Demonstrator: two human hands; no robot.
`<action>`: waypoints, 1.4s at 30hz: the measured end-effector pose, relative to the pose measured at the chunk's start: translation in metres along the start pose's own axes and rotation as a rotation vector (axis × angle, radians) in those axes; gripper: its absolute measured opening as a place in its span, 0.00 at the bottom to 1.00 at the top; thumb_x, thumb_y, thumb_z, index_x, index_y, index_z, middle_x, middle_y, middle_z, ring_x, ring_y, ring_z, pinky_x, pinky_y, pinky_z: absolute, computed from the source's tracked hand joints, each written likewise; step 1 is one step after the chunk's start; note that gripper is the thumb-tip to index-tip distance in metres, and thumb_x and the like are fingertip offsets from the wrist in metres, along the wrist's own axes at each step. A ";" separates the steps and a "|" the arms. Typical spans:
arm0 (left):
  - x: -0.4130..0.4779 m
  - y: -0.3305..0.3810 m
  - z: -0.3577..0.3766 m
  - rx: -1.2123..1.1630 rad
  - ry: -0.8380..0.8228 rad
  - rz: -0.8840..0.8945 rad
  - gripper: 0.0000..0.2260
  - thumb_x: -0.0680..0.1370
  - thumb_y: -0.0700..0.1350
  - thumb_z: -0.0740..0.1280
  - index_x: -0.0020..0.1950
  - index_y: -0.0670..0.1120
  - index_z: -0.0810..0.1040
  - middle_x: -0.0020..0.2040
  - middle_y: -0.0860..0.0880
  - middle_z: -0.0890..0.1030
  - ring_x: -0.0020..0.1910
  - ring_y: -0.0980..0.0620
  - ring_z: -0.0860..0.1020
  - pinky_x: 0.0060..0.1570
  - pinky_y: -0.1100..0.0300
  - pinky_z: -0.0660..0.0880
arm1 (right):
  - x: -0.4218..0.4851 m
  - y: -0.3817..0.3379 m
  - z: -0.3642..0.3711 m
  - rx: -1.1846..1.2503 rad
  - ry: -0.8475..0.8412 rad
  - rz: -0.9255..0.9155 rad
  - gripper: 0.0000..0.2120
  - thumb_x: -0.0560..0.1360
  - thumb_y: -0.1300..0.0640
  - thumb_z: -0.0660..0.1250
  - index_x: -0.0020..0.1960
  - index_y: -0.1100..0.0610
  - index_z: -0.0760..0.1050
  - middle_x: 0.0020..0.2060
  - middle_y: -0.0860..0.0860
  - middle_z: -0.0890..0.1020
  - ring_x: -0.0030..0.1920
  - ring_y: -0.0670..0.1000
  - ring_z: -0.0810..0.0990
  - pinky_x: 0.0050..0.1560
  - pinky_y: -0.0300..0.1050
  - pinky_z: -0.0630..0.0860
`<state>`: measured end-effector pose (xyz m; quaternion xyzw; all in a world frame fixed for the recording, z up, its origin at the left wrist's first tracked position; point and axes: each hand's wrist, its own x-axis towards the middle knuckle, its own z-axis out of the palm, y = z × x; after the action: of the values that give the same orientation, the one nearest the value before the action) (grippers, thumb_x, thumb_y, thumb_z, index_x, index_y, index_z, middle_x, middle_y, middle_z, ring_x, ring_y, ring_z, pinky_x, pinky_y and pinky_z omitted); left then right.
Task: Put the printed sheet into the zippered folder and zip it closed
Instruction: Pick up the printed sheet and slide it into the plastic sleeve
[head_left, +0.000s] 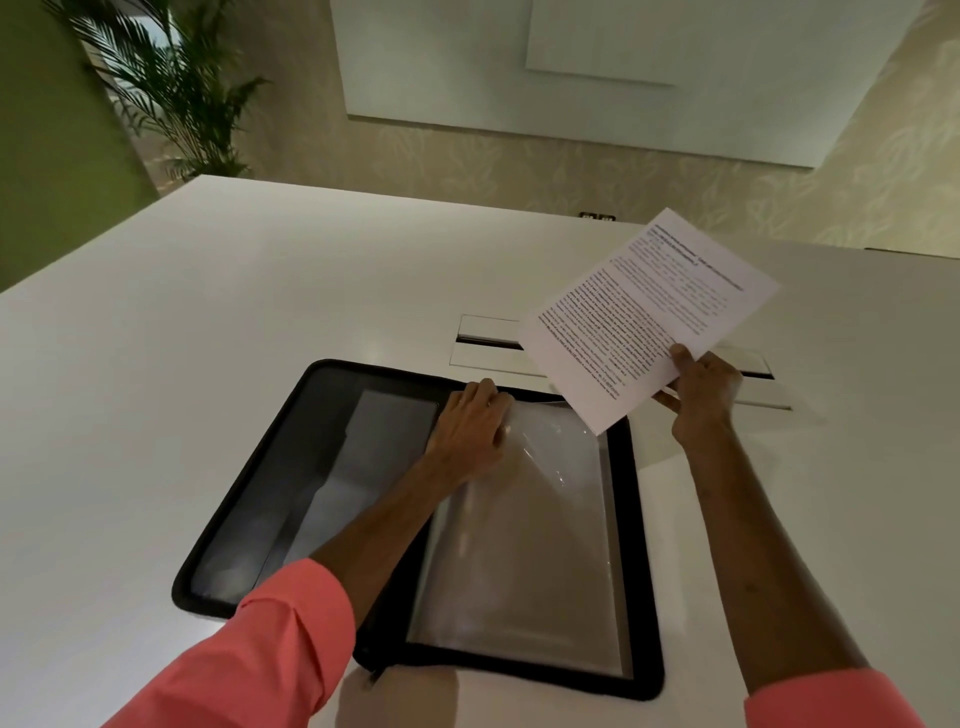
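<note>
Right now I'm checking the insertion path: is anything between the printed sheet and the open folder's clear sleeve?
Nothing visible blocks it. The right hand holds the printed sheet above the folder, while the left hand lifts the clear sleeve at its top edge.

The zippered folder (291, 467) lies open flat on the white tabletop (156, 338), black with a zip track running round its rounded edge. Its left half shows grey inner pockets; its right half carries clear plastic sleeves (524, 545), the top 1 lifted at its upper left corner. The printed sheet (644, 317), white with dense black text, is held tilted in the air above the folder's upper right corner.
</note>
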<state>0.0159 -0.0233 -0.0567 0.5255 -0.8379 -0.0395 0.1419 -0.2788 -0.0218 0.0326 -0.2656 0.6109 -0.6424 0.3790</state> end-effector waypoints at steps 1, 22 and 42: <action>0.002 0.000 0.000 -0.027 -0.001 -0.007 0.17 0.83 0.47 0.67 0.72 0.50 0.74 0.68 0.48 0.73 0.69 0.47 0.73 0.70 0.51 0.70 | 0.002 -0.001 0.004 0.007 0.004 -0.007 0.08 0.82 0.57 0.72 0.45 0.49 0.85 0.45 0.50 0.89 0.49 0.53 0.89 0.34 0.47 0.86; 0.013 -0.006 -0.002 -0.079 -0.015 0.098 0.21 0.77 0.48 0.74 0.64 0.53 0.66 0.60 0.53 0.81 0.60 0.49 0.81 0.65 0.49 0.74 | 0.020 -0.003 0.106 -0.067 -0.093 -0.205 0.09 0.84 0.58 0.70 0.46 0.52 0.85 0.47 0.53 0.89 0.50 0.56 0.89 0.48 0.66 0.88; 0.014 0.000 -0.001 -0.156 0.033 0.068 0.26 0.75 0.44 0.75 0.67 0.51 0.66 0.62 0.52 0.80 0.62 0.48 0.81 0.68 0.51 0.75 | 0.014 0.019 0.098 -0.269 -0.151 -0.315 0.11 0.84 0.55 0.70 0.60 0.60 0.85 0.51 0.55 0.90 0.49 0.55 0.90 0.45 0.63 0.89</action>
<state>0.0108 -0.0355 -0.0531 0.4848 -0.8472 -0.0912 0.1974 -0.2049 -0.0893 0.0231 -0.4533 0.6120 -0.5845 0.2799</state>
